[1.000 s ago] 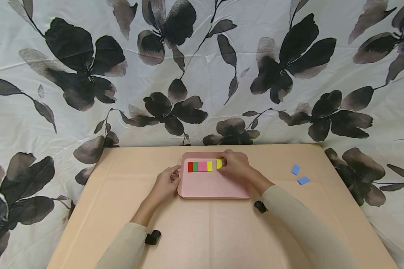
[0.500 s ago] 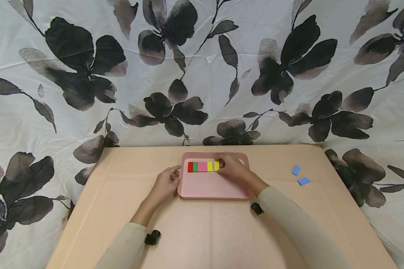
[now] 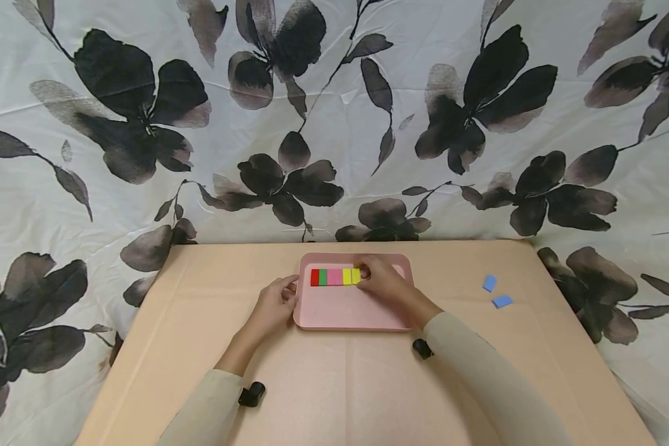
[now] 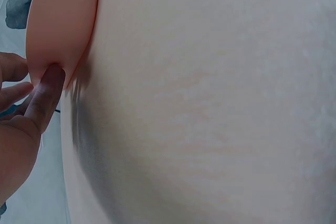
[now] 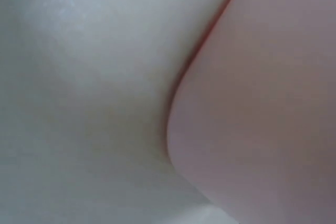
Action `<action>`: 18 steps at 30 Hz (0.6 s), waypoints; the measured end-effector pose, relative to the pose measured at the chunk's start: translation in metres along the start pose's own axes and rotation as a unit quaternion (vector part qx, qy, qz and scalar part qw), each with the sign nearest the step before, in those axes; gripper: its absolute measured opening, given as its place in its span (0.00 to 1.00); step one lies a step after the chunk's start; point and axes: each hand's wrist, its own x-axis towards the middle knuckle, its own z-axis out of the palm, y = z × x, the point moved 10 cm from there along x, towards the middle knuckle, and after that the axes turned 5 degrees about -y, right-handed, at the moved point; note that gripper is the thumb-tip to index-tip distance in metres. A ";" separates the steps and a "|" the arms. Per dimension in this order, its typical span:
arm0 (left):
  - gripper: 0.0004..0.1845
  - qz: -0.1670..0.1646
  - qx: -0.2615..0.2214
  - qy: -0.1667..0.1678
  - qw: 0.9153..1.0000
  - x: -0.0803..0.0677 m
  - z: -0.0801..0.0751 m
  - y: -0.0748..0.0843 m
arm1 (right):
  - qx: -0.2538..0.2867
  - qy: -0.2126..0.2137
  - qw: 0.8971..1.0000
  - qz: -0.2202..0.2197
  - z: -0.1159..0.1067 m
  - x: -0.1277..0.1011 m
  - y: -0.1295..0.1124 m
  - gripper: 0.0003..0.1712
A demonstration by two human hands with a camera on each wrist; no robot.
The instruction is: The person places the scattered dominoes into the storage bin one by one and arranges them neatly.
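The left hand [image 3: 275, 303] holds the left edge of the pink tray [image 3: 340, 306]. Its fingers [image 4: 44, 95] curl round the rim, so its grip is closed on the tray. The tray sits in the middle of the tan worktop [image 3: 334, 384], toward the back.

On the tray lies a row of little blocks, side by side and touching: red [image 3: 314, 277], green [image 3: 323, 277], pink [image 3: 334, 276], then yellow [image 3: 347, 276]. The right hand [image 3: 381, 279] pinches a second yellow block [image 3: 355, 275] with its fingertips, right against the end of the row. Its grip is tight on that block.

Far to the right, two blue blocks [image 3: 489, 283] lie on the worktop, well apart from the tray. A flowered cloth [image 3: 334, 124] hangs behind.
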 end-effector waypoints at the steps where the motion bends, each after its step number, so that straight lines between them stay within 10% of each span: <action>1: 0.26 0.000 -0.001 0.000 1.000 0.000 0.000 0.000 | 0.001 0.001 1.000 -0.001 0.000 0.000 0.001 0.26; 18: 0.26 0.004 -0.001 0.004 1.000 0.000 0.000 0.002 | -0.011 0.001 1.000 -0.017 -0.001 -0.002 0.001 0.27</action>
